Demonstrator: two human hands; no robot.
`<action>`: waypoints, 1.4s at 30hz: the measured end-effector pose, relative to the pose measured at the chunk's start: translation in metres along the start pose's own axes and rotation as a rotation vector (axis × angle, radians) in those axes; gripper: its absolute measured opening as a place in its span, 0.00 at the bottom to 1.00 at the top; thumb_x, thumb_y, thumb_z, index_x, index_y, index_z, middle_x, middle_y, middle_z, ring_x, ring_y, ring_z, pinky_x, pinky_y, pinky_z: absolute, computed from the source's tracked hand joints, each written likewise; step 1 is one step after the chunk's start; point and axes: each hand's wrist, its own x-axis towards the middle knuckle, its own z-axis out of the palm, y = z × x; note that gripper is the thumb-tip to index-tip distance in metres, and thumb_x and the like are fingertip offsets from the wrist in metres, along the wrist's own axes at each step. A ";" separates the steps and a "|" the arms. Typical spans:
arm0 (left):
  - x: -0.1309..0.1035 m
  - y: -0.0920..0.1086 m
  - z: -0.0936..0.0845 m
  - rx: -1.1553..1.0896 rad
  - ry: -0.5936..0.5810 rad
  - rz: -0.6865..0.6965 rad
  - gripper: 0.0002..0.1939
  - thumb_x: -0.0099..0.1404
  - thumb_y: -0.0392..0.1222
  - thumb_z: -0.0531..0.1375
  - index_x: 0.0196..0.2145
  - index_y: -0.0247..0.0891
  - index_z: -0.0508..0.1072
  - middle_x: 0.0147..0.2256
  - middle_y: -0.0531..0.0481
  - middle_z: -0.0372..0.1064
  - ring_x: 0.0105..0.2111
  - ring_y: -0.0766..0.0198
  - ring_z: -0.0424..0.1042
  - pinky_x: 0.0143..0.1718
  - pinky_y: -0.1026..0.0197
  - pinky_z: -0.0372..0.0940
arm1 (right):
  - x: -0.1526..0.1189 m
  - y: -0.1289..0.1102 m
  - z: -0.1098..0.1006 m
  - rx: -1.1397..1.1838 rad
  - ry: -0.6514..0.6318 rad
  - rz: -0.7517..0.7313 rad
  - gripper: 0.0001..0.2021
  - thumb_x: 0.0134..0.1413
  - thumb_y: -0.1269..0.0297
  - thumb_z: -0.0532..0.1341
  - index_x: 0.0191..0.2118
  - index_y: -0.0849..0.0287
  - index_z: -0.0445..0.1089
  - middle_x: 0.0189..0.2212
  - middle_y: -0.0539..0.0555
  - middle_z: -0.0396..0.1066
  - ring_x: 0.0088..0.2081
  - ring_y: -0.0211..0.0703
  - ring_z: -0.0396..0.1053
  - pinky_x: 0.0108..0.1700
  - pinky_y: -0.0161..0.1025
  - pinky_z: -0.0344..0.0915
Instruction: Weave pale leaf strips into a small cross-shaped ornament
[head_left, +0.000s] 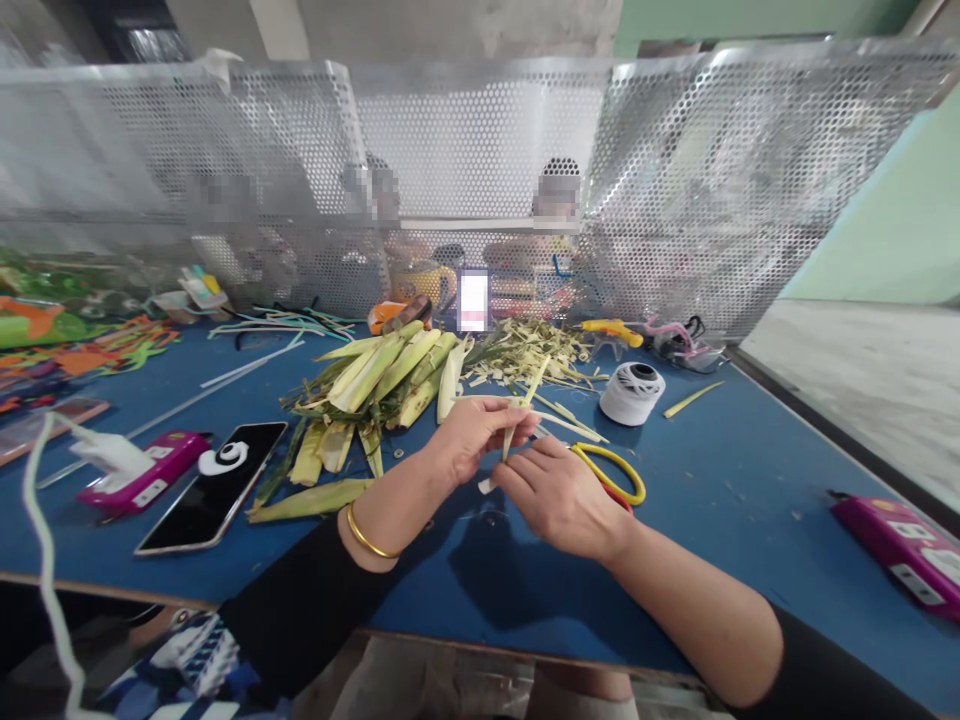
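Observation:
Above the blue table, my left hand [469, 438] is closed, thumb and fingers pinching a narrow pale-green corn husk strip [537, 382] whose end points up and away. My right hand [559, 495] is closed on the lower part of the strip, close beside the left; its fingertips are partly hidden. Scissors [636, 476] with yellow and red handles lie just beyond the right hand, partly covered by it. Behind my left hand is a pile of corn husks [382, 375]. A white thread spool [631, 394] stands farther right.
Shredded husk [532, 348] is heaped at the back, before a perforated metal screen [480, 130]. A phone [217, 490] and magenta power strip [146, 472] lie left; another power strip [900, 550] lies right. A single husk piece [691, 399] rests beyond the spool.

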 end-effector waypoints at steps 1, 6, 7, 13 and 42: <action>0.001 -0.001 0.000 -0.002 0.000 -0.001 0.06 0.51 0.33 0.70 0.25 0.30 0.77 0.24 0.48 0.73 0.27 0.69 0.72 0.36 0.66 0.67 | 0.000 0.000 -0.001 0.012 -0.002 -0.024 0.17 0.63 0.76 0.47 0.26 0.61 0.66 0.21 0.51 0.64 0.25 0.40 0.58 0.35 0.39 0.55; 0.001 -0.003 0.000 -0.011 0.003 -0.006 0.05 0.51 0.32 0.70 0.25 0.30 0.77 0.24 0.48 0.73 0.27 0.69 0.72 0.36 0.65 0.68 | 0.001 -0.002 -0.004 0.042 0.004 -0.108 0.15 0.63 0.74 0.49 0.28 0.61 0.67 0.22 0.51 0.66 0.25 0.39 0.60 0.35 0.39 0.55; 0.001 -0.004 0.000 -0.011 0.007 -0.012 0.05 0.51 0.32 0.70 0.25 0.30 0.77 0.25 0.48 0.74 0.27 0.69 0.72 0.37 0.65 0.68 | 0.001 -0.002 -0.004 0.047 0.005 -0.122 0.14 0.63 0.74 0.49 0.28 0.61 0.67 0.23 0.51 0.66 0.25 0.40 0.60 0.35 0.40 0.55; 0.003 -0.004 -0.001 0.019 0.037 -0.029 0.04 0.53 0.33 0.68 0.27 0.29 0.78 0.26 0.46 0.74 0.25 0.69 0.71 0.32 0.66 0.68 | 0.001 0.002 -0.006 0.111 0.056 -0.102 0.11 0.64 0.73 0.49 0.39 0.63 0.69 0.25 0.53 0.71 0.28 0.42 0.65 0.36 0.41 0.59; 0.004 0.001 -0.004 0.327 -0.001 0.092 0.10 0.54 0.42 0.66 0.26 0.32 0.72 0.20 0.54 0.67 0.14 0.77 0.49 0.17 0.68 0.41 | -0.008 0.054 -0.034 1.226 -0.242 1.002 0.13 0.49 0.55 0.63 0.24 0.60 0.70 0.16 0.47 0.64 0.20 0.34 0.59 0.24 0.34 0.54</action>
